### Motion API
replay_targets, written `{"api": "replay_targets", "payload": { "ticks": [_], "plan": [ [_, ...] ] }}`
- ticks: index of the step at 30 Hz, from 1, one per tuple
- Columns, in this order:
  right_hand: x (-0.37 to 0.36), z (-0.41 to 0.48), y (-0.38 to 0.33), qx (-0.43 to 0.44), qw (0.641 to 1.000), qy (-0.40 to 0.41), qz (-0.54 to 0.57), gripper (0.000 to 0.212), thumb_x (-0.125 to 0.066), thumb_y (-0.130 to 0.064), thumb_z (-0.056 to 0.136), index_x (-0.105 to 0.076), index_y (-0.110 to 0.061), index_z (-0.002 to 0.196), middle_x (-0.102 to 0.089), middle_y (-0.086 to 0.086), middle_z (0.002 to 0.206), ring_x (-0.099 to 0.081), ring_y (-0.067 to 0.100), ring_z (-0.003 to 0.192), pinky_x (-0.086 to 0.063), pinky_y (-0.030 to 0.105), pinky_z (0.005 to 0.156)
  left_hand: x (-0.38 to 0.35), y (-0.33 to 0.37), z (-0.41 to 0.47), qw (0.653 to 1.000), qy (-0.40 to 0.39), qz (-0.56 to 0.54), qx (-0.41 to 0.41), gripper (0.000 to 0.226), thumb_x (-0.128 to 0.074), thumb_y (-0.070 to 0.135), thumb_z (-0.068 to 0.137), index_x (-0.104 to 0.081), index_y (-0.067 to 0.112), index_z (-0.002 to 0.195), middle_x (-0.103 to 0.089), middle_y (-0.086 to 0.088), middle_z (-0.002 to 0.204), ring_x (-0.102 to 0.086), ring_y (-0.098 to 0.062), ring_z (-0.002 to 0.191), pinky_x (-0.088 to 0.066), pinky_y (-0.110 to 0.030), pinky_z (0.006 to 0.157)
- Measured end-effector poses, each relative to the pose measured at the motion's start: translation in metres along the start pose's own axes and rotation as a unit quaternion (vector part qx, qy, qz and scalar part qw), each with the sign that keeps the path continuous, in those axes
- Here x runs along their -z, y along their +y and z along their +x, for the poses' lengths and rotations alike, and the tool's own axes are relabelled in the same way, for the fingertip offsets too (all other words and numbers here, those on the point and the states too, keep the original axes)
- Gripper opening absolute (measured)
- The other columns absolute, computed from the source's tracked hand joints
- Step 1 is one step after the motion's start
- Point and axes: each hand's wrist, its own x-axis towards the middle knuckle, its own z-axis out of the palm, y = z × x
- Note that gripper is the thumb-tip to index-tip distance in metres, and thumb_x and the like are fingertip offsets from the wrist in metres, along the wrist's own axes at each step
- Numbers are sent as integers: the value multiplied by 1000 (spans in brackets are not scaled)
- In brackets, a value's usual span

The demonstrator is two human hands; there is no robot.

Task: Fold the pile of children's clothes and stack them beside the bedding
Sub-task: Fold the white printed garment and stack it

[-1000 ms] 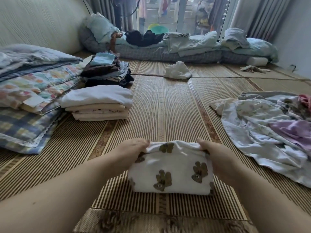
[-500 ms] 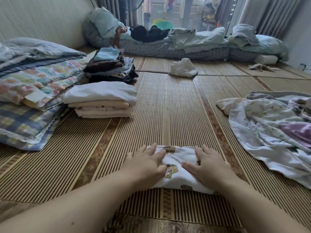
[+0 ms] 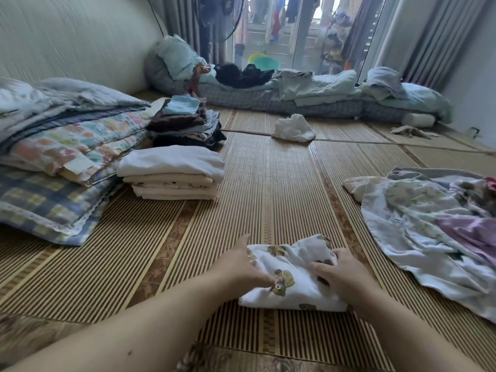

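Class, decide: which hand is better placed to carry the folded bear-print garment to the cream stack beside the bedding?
Probably left. The left hand holds the folded white bear-print garment on its left side, nearest the cream folded stack; the right hand would need to cross over.

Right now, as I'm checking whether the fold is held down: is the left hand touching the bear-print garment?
Touching. The head view shows the left hand with its fingers lying on the left end of the bear-print garment, no gap between them.
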Motion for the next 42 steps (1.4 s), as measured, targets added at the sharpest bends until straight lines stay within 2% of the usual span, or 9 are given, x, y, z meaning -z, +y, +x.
{"api": "replay_targets", "payload": {
  "ticks": [4,9,17,20,25,30,34,37,42],
  "plan": [
    [5,-5,5,36,995,-27,90,91,-72,-11,80,-20,-38,150,-37,3,148,-50,27,124,-46,44,100,-4,1,-5,988,-60,-141,-9,105,-73,-2,68,-20,39,150,-34,-11,150,-49,-25,128,-50,-39,98],
    [8,-14,3,59,988,-83,119,58,-74,0,72,-64,-29,121,-65,-4,120,-70,9,85,-57,31,77,0,8,-9,976,-94,-190,-42,83,-56,-17,68,-49,27,138,-49,-3,125,-66,-19,95,-56,-41,88],
    [13,8,-109,180,956,-57,227,76,-74,4,74,-47,-21,139,-66,-8,107,-71,20,86,-60,35,71,110,34,12,956,9,-243,-165,82,-49,-24,75,-32,12,147,-40,-12,139,-64,-32,105,-53,-43,93],
    [-8,42,-175,234,957,-47,167,86,-74,0,75,-33,-25,147,-52,1,125,-65,26,96,-59,41,77,168,32,33,957,105,-197,-184,88,-54,-6,63,-35,13,146,-49,-16,134,-63,-31,106,-53,-36,92],
    [-72,117,-262,287,954,-37,75,90,-76,-6,75,-30,-28,149,-51,4,130,-58,25,109,-52,42,93,247,0,87,953,239,-64,-173,89,-59,8,61,-38,29,145,-50,2,136,-57,-13,78,-43,-9,54],
    [-137,184,-306,300,952,-58,16,89,-76,-8,75,-30,-26,149,-54,7,129,-57,25,112,-50,41,96,289,-50,145,948,299,47,-95,86,-59,11,68,-32,32,148,-45,-13,146,-54,-30,118,-46,-21,70],
    [-171,216,-307,279,956,-76,-51,52,-73,-41,75,-60,-25,123,-65,1,111,-63,18,97,-53,40,89,295,-74,171,947,259,191,-19,79,-53,10,78,-27,32,150,-6,-11,161,-15,-25,147,-26,-30,112],
    [-178,227,-292,234,957,-88,-145,89,-55,-83,60,-44,-42,138,-46,5,139,-44,25,127,-38,42,108,290,-77,180,946,203,246,65,77,-42,17,81,-17,39,150,31,-2,156,11,-33,147,-12,-52,117],
    [-164,217,-271,251,948,-69,-185,109,-38,-98,46,-21,-52,144,5,-5,159,5,31,145,-8,59,114,280,-65,169,931,225,283,55,78,-34,15,80,-11,38,151,33,4,155,32,-29,141,3,-59,113]
  ]
}}
